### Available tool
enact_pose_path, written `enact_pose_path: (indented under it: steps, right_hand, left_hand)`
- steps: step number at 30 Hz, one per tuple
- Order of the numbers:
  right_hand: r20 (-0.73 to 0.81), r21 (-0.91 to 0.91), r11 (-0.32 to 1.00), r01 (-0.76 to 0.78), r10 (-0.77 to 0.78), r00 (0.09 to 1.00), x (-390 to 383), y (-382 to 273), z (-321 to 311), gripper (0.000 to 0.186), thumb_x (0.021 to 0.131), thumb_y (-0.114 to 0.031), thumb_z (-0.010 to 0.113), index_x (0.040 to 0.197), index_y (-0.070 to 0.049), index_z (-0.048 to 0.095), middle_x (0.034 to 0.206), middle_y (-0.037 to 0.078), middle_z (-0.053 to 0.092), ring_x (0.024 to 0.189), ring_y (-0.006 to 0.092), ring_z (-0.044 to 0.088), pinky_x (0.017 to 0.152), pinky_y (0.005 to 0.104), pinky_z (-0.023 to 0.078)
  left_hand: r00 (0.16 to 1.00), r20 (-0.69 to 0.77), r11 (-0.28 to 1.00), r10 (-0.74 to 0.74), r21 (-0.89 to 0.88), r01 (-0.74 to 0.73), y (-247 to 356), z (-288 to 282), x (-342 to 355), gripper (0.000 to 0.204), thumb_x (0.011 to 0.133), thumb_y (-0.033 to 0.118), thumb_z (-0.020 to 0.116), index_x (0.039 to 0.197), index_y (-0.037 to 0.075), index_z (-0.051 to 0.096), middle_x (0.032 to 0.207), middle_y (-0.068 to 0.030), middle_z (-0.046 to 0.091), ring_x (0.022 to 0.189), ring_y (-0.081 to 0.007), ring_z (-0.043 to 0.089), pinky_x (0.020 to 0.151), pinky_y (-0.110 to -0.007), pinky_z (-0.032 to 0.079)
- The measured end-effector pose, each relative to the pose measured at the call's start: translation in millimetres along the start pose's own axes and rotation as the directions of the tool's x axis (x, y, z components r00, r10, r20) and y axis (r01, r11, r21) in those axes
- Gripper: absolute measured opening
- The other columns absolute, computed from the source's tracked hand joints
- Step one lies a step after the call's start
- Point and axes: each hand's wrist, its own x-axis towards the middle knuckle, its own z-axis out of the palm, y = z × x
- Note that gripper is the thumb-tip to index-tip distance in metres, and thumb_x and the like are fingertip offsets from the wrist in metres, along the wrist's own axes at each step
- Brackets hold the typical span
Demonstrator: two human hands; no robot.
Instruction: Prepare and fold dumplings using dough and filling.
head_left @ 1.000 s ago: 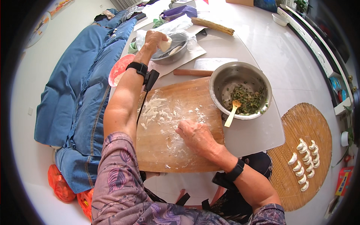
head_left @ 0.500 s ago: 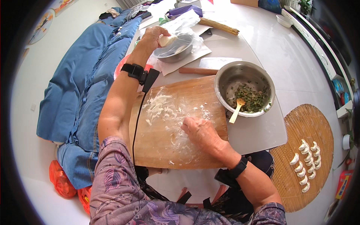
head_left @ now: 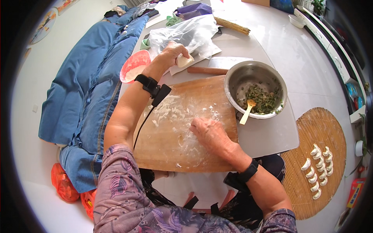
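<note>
My left hand point(head_left: 175, 52) grips a pale lump of dough point(head_left: 185, 61) near the crumpled clear plastic bag point(head_left: 194, 35), which lies over where the small steel bowl was seen. A pink bowl point(head_left: 130, 58) of white powder sits just left of that hand. My right hand point(head_left: 206, 132) rests on the floury wooden board point(head_left: 155, 143) with curled fingers; whatever they may hold is hidden. Right of the board, a steel bowl point(head_left: 237, 77) holds chopped green filling and a pale spoon point(head_left: 245, 115). Behind the board lie a cleaver point(head_left: 223, 62) and a wooden rolling pin point(head_left: 202, 70).
A round woven mat point(head_left: 295, 178) with several dumplings is on the right. The pale table point(head_left: 264, 136) carries a straw bundle point(head_left: 233, 25) and a purple item point(head_left: 194, 11) at the back. A blue-covered sofa point(head_left: 74, 97) and red bags point(head_left: 64, 182) are on the left.
My left hand has come nearer and to the right with the dough. The plastic bag now covers the small steel bowl. My right hand has shifted slightly forward on the board.
</note>
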Motion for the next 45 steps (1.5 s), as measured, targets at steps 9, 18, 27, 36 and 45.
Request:
enact_pose_path:
  steps: [9, 18, 27, 36, 45]
  right_hand:
    - [0.036, 0.048, 0.997, -0.065, 0.064, 0.997, -1, 5, -1, 0.015, 0.089, -0.018, 0.055, 0.090, -0.002, 0.056, 0.083, 0.020, 0.063, 0.078, 0.0388, 0.061, 0.069, 0.0455, 0.048]
    - [0.047, 0.051, 0.998, -0.046, 0.044, 0.998, 0, 0, -2, 0.014, 0.089, -0.016, 0.056, 0.090, -0.002, 0.056, 0.082, 0.020, 0.062, 0.078, 0.0388, 0.061, 0.069, 0.0451, 0.048]
    - [-0.003, 0.037, 0.998, -0.049, 0.049, 0.999, 1, 5, -2, 0.016, 0.087, -0.015, 0.055, 0.081, 0.001, 0.057, 0.078, 0.022, 0.062, 0.077, 0.0379, 0.062, 0.069, 0.0442, 0.050]
    - [-0.064, 0.394, 0.911, -0.120, 0.157, 0.986, 4, 0, -12, 0.018, 0.086, -0.015, 0.059, 0.079, 0.002, 0.058, 0.067, 0.018, 0.061, 0.057, 0.0303, 0.061, 0.056, 0.0380, 0.049]
    - [-0.007, 0.618, 0.733, -0.284, 0.366, 0.931, 4, -8, -28, 0.017, 0.090, -0.014, 0.058, 0.085, 0.001, 0.065, 0.067, 0.006, 0.063, 0.049, 0.0070, 0.053, 0.044, 0.0214, 0.044]
  left_hand:
    - [0.991, 0.114, 0.997, 0.070, -0.046, -0.065, 7, 10, -31, 0.015, 0.055, -0.005, 0.065, 0.070, -0.005, 0.062, 0.072, -0.0109, 0.059, 0.063, -0.0225, 0.060, 0.053, -0.033, 0.048]
    - [0.997, 0.076, 0.999, 0.034, 0.004, -0.035, -24, 6, -30, 0.028, 0.058, 0.003, 0.065, 0.084, -0.006, 0.066, 0.074, -0.0104, 0.061, 0.064, -0.0174, 0.059, 0.051, -0.027, 0.045]
    - [0.975, 0.060, 0.970, 0.213, 0.104, -0.218, 2, 21, -92, 0.058, 0.060, 0.003, 0.063, 0.117, -0.006, 0.057, 0.089, -0.0156, 0.060, 0.068, -0.0194, 0.060, 0.060, -0.029, 0.048]
    - [0.972, 0.204, 0.981, 0.120, -0.177, -0.084, 1, 1, -183, 0.027, 0.081, 0.002, 0.066, 0.105, -0.007, 0.062, 0.094, -0.0111, 0.067, 0.082, -0.0150, 0.065, 0.072, -0.024, 0.052]
    - [0.961, -0.029, 0.827, 0.273, 0.517, -0.220, -45, -8, -248, 0.037, 0.082, 0.012, 0.069, 0.112, -0.006, 0.060, 0.099, -0.0137, 0.066, 0.087, -0.0176, 0.063, 0.075, -0.025, 0.050]
